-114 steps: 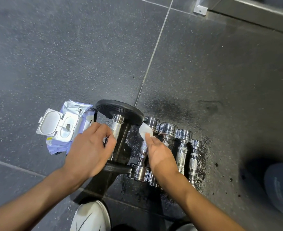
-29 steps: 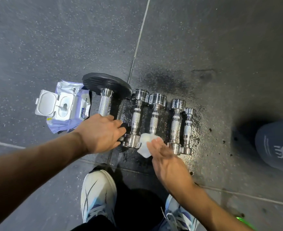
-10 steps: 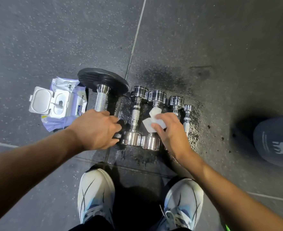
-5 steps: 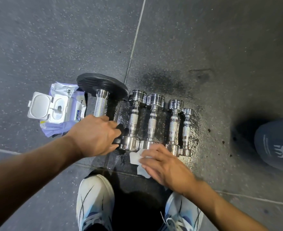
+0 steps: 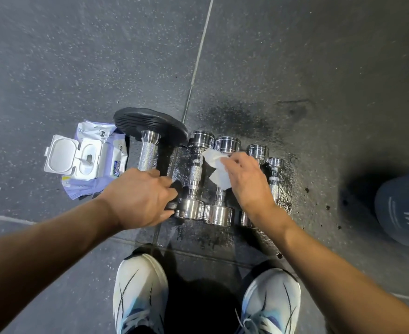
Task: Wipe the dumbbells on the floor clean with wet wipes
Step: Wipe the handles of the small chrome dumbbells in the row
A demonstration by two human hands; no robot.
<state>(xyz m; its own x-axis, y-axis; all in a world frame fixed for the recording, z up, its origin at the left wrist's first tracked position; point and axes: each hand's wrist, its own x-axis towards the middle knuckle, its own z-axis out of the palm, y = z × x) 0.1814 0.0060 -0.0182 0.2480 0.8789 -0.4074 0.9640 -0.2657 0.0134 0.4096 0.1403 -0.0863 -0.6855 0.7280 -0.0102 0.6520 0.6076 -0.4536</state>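
The wipe (image 5: 216,165) has been carried from the near heads up the second chrome dumbbell (image 5: 219,213) toward its far head, so a lengthwise pass is judged under way. It is held in the curled fingers of the right hand (image 5: 247,184). The black dumbbell (image 5: 148,126) is gripped at its near plate by the left hand (image 5: 140,196). All are laid side by side on the wet floor (image 5: 102,56), and the chrome is seen glossy.
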